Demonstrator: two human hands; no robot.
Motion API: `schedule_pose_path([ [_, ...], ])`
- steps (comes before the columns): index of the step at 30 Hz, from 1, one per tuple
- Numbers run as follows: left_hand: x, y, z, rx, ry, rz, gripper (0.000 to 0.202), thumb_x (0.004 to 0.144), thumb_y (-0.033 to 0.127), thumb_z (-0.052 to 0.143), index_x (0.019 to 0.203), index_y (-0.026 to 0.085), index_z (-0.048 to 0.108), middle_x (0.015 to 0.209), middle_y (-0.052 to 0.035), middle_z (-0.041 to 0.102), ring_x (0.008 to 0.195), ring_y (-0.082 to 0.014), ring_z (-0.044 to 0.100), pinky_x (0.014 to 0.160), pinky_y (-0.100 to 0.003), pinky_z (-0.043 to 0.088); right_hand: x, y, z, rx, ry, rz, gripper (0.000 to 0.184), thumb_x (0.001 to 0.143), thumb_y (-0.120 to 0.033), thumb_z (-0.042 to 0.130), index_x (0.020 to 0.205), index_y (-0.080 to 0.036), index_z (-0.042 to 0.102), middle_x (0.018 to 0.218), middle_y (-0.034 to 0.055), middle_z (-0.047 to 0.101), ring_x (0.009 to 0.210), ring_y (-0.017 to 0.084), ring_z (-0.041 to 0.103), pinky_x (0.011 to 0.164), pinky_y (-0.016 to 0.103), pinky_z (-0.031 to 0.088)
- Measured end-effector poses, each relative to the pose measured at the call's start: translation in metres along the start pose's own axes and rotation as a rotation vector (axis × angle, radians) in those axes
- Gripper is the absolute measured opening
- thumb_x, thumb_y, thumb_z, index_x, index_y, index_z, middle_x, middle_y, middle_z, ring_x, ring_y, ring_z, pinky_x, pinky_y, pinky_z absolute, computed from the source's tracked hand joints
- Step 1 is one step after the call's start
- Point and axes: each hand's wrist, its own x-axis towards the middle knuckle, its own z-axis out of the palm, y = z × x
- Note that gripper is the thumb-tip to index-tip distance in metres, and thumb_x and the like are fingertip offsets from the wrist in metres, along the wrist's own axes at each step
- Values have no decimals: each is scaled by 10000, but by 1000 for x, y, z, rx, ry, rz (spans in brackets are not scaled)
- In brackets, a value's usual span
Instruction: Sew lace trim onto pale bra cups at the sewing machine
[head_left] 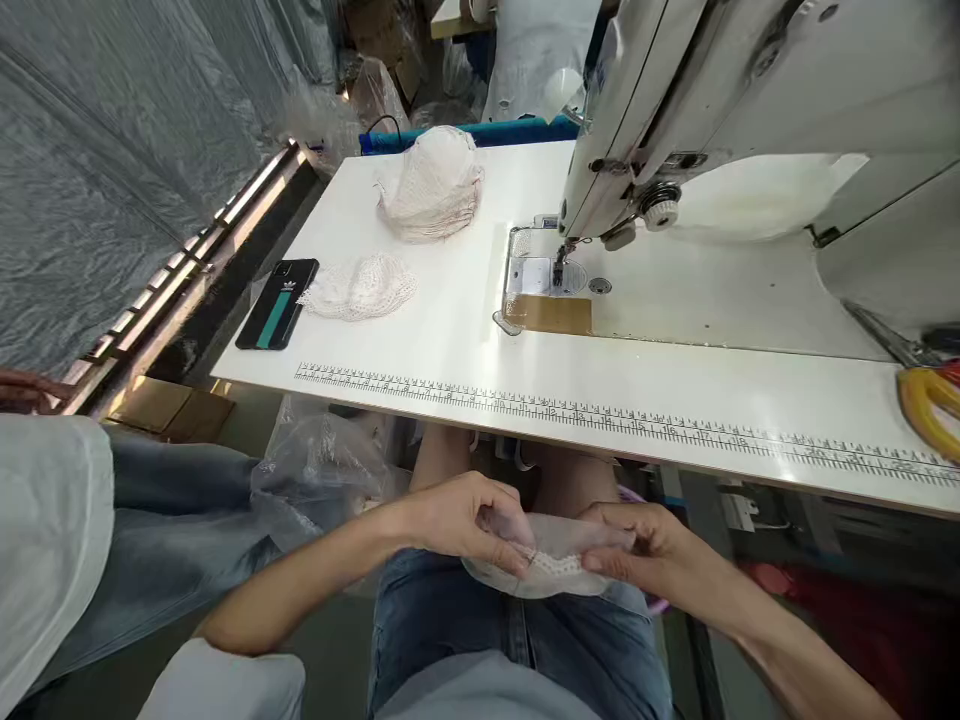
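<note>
Over my lap, below the table's front edge, a sheer white fabric piece with a lace edge (559,566) is stretched between my two hands. My left hand (491,525) pinches its left end between thumb and fingers. The other end is gripped by my right hand (637,550), thumb on top of the lace. On the table lie a single white lace piece (360,288) and, farther back, a stack of off-white lace pieces (435,185). Both are apart from my hands.
A white sewing machine (622,130) takes up the table's right side. A black phone (277,304) lies at the left edge, scissors with yellow handles (926,405) at the far right. A printed ruler (600,415) runs along the front. Another person's sleeve (49,540) is at left.
</note>
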Motion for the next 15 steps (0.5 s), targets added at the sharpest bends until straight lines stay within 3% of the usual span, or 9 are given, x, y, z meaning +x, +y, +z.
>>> schedule_pose_path([
  [8,7,9,0,103,-8,18,314,670,416,764,806,135,722,742,17,504,646,-74,474,561,-185,345,5,-10,9,-41,-145,33,272,796,-425,659,783,-155,692,542,-48,424,484,65,301,429,191,269],
  [12,8,11,-2,127,3,23,304,670,399,768,799,129,712,720,27,501,619,-65,448,542,-185,321,10,-14,15,-85,-132,7,324,778,-434,677,632,-150,615,531,-56,371,492,66,282,430,206,208],
  [15,3,10,-6,131,34,12,315,627,385,799,786,130,706,721,28,525,636,-71,440,557,-186,314,9,-15,13,-54,-149,23,339,806,-435,644,621,-159,581,521,-62,353,479,67,290,432,208,222],
])
